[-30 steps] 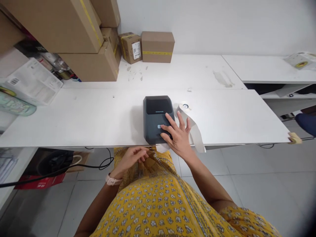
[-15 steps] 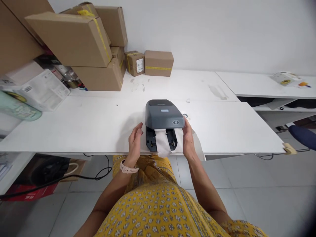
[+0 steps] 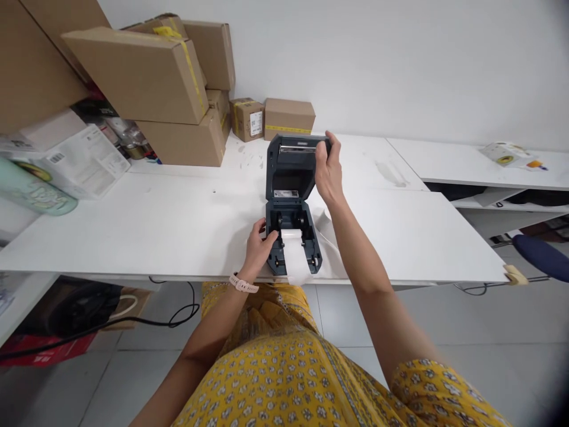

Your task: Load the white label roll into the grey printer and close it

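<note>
A dark grey label printer (image 3: 291,237) stands at the near edge of the white table (image 3: 133,219), its lid (image 3: 288,172) swung fully up. My right hand (image 3: 328,169) grips the lid's top right corner. My left hand (image 3: 258,249) holds the left side of the printer's base, fingers curled over its rim. A white strip of label paper (image 3: 296,261) runs out of the open bay and hangs over the table edge. More loose paper strip (image 3: 331,246) lies just right of the printer.
Stacked cardboard boxes (image 3: 146,77) fill the back left of the table, with two small boxes (image 3: 288,118) by the wall. White cartons (image 3: 75,160) lie at far left. A side shelf (image 3: 480,166) holds a tape roll (image 3: 504,155). Cables (image 3: 178,311) run under the table.
The lid went from shut, with my right hand on its button, to fully raised. My left hand came up from my lap to the printer's base.
</note>
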The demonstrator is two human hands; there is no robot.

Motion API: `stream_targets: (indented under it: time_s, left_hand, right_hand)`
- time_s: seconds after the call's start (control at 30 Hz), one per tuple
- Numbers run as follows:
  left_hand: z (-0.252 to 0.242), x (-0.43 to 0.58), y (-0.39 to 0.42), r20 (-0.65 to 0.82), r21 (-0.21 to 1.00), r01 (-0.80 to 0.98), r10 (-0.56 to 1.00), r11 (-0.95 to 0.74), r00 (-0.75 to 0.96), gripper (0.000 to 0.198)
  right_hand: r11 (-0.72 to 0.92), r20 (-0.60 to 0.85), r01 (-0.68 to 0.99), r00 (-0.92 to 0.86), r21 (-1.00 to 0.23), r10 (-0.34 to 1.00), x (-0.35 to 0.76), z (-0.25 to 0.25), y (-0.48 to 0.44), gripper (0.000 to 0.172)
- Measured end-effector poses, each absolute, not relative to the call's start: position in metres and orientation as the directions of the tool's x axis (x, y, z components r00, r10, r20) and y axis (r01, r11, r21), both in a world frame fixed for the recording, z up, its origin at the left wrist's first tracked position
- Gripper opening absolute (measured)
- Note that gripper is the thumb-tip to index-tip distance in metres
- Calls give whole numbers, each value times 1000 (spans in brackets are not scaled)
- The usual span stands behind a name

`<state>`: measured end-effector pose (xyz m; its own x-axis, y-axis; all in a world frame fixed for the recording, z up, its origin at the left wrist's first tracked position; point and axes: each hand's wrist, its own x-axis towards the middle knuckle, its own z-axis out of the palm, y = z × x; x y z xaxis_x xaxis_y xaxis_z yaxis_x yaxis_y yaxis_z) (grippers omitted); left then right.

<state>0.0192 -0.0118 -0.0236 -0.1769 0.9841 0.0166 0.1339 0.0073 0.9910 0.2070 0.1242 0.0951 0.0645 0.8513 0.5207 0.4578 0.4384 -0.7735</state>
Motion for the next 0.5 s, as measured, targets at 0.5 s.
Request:
stream_targets:
  time_s: [0.5]
  left_hand:
    - [-1,14,-1,-15,868,489,988,89,-153,54]
  right_hand:
    - [690,-67,572,-789,-443,611,214,48,54,38]
